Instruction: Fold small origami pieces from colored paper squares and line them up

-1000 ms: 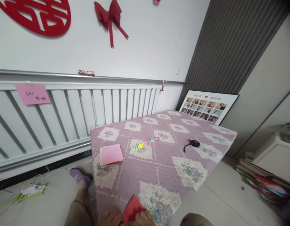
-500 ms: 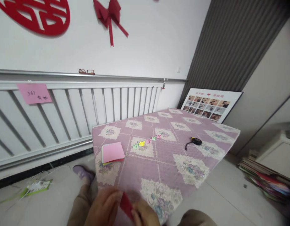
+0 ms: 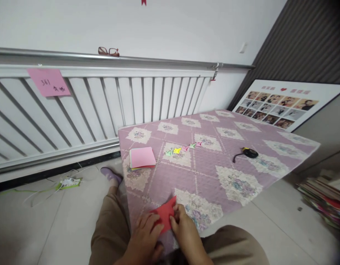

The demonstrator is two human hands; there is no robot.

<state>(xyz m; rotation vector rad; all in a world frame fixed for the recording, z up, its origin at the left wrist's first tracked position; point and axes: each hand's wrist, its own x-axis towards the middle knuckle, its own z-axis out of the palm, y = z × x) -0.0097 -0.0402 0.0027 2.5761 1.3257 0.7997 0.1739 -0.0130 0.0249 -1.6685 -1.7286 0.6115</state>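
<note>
A folded sheet of red paper is between my hands at the near edge of the cloth-covered table. My left hand has its curled fingers over the paper's left side, gripping it. On the right side, my right hand pinches the paper between thumb and fingers. One corner of the red sheet points up and away from me. Farther back lies a stack of coloured paper with pink on top. Several small folded paper pieces in green, yellow and pink form a row right of the stack.
A black round object with a strap, perhaps a tape measure, lies toward the table's right. A white radiator runs behind, with glasses on the pipe above it. A photo board leans at the back right. A power strip is on the floor.
The view has tilted down and shifted, so the table sits higher and more to the left in the room. The red paper now shows more broadly, spread between both hands.
</note>
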